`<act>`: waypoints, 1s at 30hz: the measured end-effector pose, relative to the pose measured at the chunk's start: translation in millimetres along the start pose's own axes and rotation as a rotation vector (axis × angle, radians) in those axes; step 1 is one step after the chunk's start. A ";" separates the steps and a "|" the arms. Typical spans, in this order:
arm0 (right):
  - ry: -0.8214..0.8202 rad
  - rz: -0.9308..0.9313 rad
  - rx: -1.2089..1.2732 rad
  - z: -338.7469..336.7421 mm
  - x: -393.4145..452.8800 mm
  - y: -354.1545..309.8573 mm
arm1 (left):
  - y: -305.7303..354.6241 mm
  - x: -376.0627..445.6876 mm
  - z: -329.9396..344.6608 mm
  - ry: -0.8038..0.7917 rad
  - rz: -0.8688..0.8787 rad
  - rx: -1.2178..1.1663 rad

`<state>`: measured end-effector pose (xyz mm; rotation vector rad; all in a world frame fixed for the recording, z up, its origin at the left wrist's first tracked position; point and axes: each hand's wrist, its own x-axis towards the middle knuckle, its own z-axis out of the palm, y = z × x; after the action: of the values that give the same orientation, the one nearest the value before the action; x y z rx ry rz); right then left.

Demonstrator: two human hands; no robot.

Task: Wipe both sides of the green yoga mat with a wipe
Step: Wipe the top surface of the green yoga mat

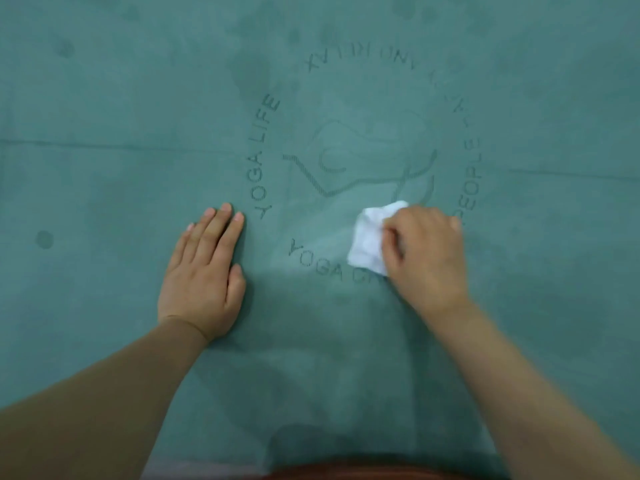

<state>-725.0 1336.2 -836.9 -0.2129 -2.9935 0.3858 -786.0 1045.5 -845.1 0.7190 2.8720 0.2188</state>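
Observation:
The green yoga mat [104, 109] fills almost the whole view, lying flat, with a round printed logo of a figure ringed by the words "YOGA LIFE" in its middle. My right hand [427, 252] grips a crumpled white wipe [372, 235] and presses it on the mat at the logo's lower right, over part of the lettering. My left hand [204, 271] lies flat on the mat with straight fingers, just left of the logo.
Dark damp spots and smears mark the mat at the top and the far left. A faint crease runs across the mat at mid height. A strip of pale floor [194, 472] and a reddish edge show at the bottom.

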 end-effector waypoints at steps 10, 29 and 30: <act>0.036 0.094 0.204 26.4 -11.3 -115.4 | -0.6 2.6 -2.1 -0.011 0.002 -0.012; -0.088 -0.049 0.048 26.0 -60.2 -137.5 | -4.5 -0.4 1.8 0.028 0.020 -0.067; -0.059 0.011 0.026 20.5 -62.4 -120.9 | -4.9 -0.9 1.9 0.033 0.027 -0.075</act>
<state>-681.3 1205.9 -831.3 -0.2189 -3.0440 0.4386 -787.1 1041.0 -847.8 0.7478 2.8689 0.3434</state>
